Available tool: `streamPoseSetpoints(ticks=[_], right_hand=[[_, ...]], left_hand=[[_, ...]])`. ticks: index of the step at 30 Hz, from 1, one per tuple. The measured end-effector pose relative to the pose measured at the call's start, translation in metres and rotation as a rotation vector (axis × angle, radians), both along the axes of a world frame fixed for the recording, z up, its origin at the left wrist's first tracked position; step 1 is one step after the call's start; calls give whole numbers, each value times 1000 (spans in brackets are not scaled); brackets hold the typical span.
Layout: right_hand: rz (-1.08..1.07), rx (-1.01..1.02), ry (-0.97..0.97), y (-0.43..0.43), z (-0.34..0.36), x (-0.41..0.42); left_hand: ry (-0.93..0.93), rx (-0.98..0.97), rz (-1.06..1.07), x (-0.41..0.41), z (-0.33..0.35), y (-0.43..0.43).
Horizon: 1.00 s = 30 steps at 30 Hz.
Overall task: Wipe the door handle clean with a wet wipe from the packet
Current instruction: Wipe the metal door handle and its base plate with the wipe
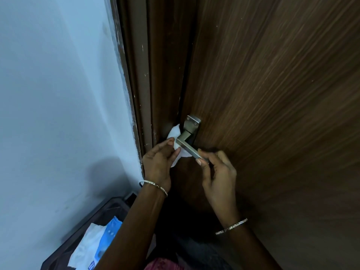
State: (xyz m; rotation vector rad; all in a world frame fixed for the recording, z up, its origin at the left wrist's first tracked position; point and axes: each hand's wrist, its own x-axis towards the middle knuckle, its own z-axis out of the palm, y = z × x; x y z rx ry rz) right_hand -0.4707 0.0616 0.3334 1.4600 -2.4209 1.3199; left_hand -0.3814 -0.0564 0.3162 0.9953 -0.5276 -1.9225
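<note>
A silver lever door handle sticks out from its metal backplate on the dark brown wooden door. My left hand presses a white wet wipe against the handle's bend, the wipe bunched behind and under the lever. My right hand pinches the free end of the lever between thumb and fingers. The blue and white wipe packet lies low at the bottom left, with a white wipe sticking out of it.
A pale blue wall fills the left side, meeting the brown door frame. The packet rests on a dark surface beside the wall. Both wrists wear thin bangles.
</note>
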Motion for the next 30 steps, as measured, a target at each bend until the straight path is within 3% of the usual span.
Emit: streamPoseSetpoints(ticks=[6,13,19,22,26,28,30], right_hand=[[7,-24,-7,0,0,-2],[2,-62,-16,-1,-4,-2],[34,-67,-39,0,0,-5],[26,-66,-41,0,-1,-5],[18,-68,-38,0,-3,-5],[29,-74,-41,0,-3,-5],[31,-77,-46,0,-4,-5]], left_hand=[[162,249,-163,-15,14,-2],[189,255,-190,-4,8,4],[265,251,-74,2,3,2],[233,154,-76,0,3,-4],[38,-136,-112,-12,7,-7],[-117,-313,-92,-13,6,-6],[-387,-544,-40,-11,3,-4]])
